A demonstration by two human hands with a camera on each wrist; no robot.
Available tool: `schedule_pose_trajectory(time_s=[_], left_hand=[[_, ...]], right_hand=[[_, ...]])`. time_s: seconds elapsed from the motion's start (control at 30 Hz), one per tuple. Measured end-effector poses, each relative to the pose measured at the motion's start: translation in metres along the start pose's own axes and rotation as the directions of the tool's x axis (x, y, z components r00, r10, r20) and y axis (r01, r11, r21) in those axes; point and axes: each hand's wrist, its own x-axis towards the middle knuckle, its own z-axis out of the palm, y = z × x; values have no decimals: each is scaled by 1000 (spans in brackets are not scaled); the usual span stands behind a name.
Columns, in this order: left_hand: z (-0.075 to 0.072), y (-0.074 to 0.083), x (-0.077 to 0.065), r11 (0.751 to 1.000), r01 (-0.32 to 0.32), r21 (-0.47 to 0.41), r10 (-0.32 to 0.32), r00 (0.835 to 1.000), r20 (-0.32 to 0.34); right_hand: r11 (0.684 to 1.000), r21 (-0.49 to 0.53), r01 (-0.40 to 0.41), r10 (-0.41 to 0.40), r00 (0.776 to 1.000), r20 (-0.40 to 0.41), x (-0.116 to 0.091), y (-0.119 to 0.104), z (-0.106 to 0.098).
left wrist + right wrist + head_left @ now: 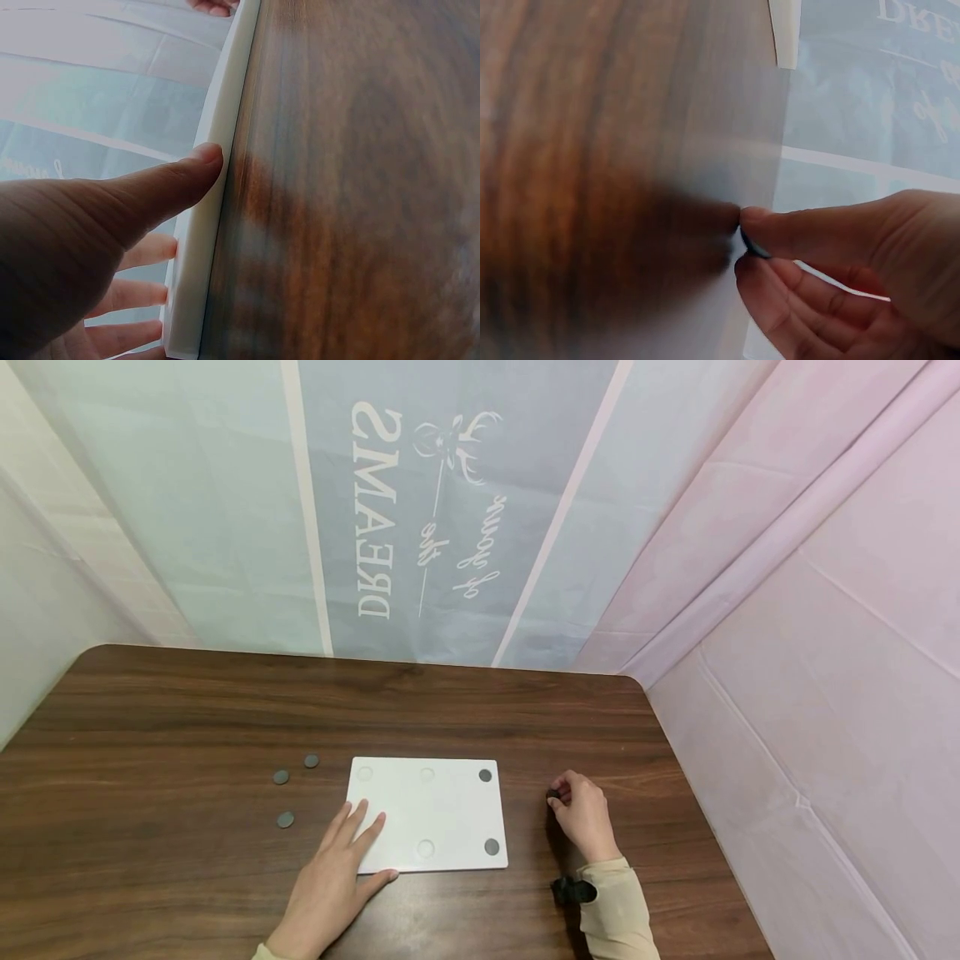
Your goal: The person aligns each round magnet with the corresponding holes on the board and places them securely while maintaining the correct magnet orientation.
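Observation:
A white rectangular board [450, 814] lies on the table, with shallow round recesses in its top. Dark grey discs fill its far right recess [485, 775] and its near right recess [491, 847]. My left hand [326, 881] rests with spread, straight fingers over the board's near left corner, which it hides. Its thumb [172, 176] lies against the front edge in the left wrist view. To the right of the board, my right hand [587, 818] pinches another dark disc [751, 243] between thumb and fingertips, close over the tabletop.
Three loose grey discs [285, 819] lie on the brown wooden table [187, 718] left of the board. Printed cloth [450, 527] hangs behind the table's far edge, and a pale cloth wall [825, 735] stands along the right. A black band [573, 891] is on the right wrist.

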Motion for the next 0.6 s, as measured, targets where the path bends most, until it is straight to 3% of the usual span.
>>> schedule_pose_trajectory(time_s=[0.6], left_hand=[[1,1,0,1000,9,-3,-9,1000,13]], right_hand=[[999,-12,52,-52,999,-1,2,-4,3]])
